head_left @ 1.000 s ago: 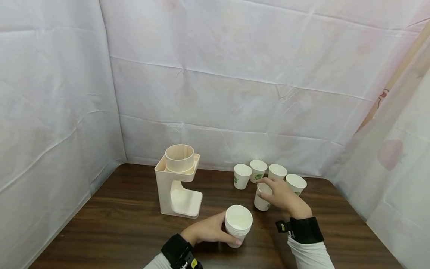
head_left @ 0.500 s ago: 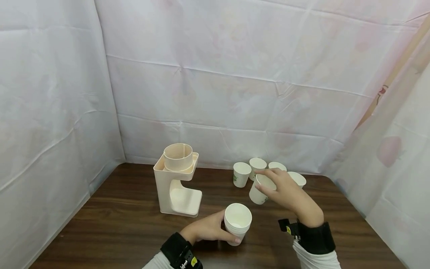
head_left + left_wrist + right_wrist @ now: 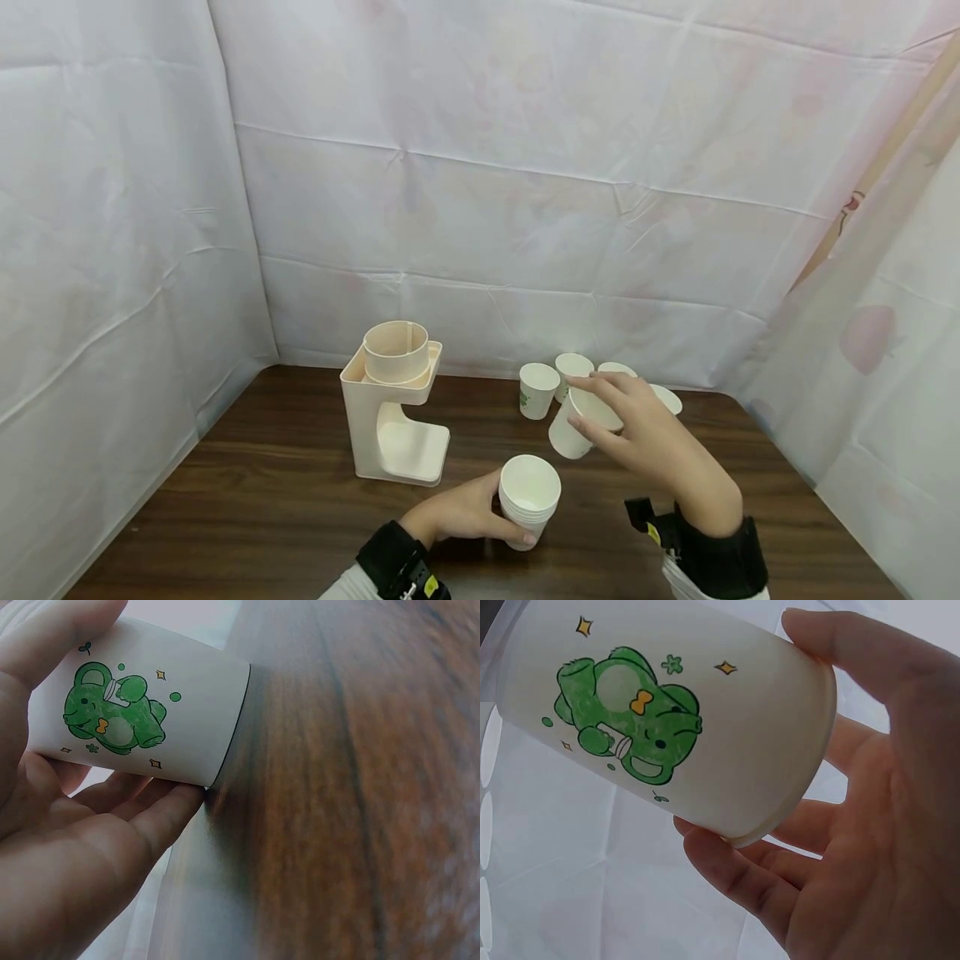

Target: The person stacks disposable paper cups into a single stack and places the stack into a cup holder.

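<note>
In the head view my left hand (image 3: 465,512) grips a nested stack of white paper cups (image 3: 530,492), upright on the table at front centre. Seen from the left wrist, the lowest cup (image 3: 187,705) bears a green bear print, and its base meets the wood. To the right and farther back, my right hand (image 3: 637,425) holds a single paper cup (image 3: 572,437) near its rim, tilted with the mouth toward the palm. The right wrist view has thumb and fingers on opposite sides of that cup (image 3: 735,742), which carries the same green bear.
Behind the right hand stand several more paper cups (image 3: 537,393) in a row, some partly hidden by it. A cream plastic stand (image 3: 367,425) with a round holder (image 3: 397,367) on top is left of centre. White curtains (image 3: 480,225) enclose the dark wooden table (image 3: 255,500).
My right hand has lifted its cup a little and tipped it, while the right forearm swung to the right. The left hand and its stack have stayed nearly still.
</note>
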The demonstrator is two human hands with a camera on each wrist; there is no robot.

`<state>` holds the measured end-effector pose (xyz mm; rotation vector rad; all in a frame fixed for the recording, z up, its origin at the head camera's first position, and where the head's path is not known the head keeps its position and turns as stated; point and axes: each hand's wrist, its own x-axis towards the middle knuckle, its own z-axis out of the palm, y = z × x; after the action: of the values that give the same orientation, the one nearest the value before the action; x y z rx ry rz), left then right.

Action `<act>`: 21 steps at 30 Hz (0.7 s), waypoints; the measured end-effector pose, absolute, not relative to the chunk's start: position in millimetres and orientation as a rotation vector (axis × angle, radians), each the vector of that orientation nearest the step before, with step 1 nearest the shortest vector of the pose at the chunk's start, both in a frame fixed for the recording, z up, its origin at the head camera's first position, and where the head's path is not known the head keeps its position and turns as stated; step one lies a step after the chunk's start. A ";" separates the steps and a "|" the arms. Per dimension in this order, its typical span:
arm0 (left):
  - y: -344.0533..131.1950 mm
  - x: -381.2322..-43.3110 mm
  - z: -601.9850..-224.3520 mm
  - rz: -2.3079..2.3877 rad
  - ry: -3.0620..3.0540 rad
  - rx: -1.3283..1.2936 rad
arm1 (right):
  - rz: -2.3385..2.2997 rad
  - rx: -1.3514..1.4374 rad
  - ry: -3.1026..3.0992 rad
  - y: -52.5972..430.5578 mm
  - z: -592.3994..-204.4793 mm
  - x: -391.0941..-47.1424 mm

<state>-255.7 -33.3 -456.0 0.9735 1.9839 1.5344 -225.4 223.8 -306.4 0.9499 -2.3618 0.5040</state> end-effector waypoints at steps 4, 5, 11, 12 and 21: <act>-33.9 -255.5 -456.8 1.527 1.988 0.983 | 0.505 0.956 -2.373 219.8 -302.9 -216.4; -34.0 -255.4 -456.8 1.526 1.988 0.984 | 0.507 0.962 -2.379 218.6 -302.3 -214.1; -34.0 -254.3 -455.4 1.543 1.945 1.002 | 0.552 1.001 -2.432 211.0 -300.0 -200.9; -34.0 -254.0 -455.1 1.546 1.938 1.004 | 0.559 1.015 -2.431 209.7 -300.0 -199.5; -34.1 -254.0 -454.6 1.543 1.927 1.011 | 0.580 1.132 -2.486 195.4 -305.1 -197.3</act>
<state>-254.0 -34.1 -454.6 1.0114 1.9270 1.5430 -197.3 195.4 -305.1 1.1319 -2.4857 0.5796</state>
